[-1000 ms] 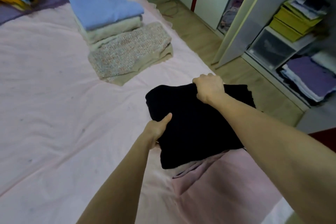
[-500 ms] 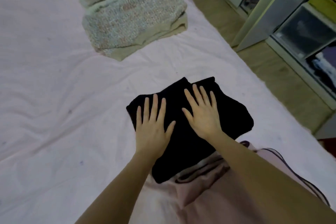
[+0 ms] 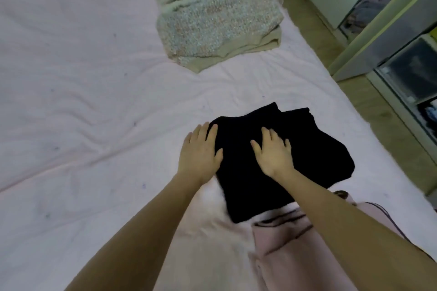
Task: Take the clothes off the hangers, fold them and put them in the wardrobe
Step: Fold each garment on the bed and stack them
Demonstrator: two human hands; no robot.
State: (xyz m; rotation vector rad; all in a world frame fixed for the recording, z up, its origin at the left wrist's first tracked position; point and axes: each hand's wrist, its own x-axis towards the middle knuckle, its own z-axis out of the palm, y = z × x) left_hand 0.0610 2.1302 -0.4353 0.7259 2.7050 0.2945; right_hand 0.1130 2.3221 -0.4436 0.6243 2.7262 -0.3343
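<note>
Covering most of the view, the bed (image 3: 82, 101) in its pale pink sheet carried everything. Wardrobe (image 3: 387, 38) stood open at right across the floor strip, stacked clothes visible inside, blurred. Folded pile (image 3: 212, 19) sat at the far side of the bed: speckled knit on a beige piece in front, pale green and blue folded items behind. Black garment (image 3: 307, 153) lay folded flat near the bed's right edge, well apart from the pile, its near corner overlapping a pink garment (image 3: 295, 255). A second ago both hands gripped the black piece off the sheet; half a second ago both lay flat on top. Now left hand (image 3: 199, 149) had slid to the garment's left edge, fingers straight, partly on the sheet, grasping nothing. Right hand (image 3: 273, 151) pressed flat on its middle, fingers relaxed, grasping nothing. Judged: fold done and being smoothed, next likely onto the pile or into the wardrobe; pink garment probably still to fold
</note>
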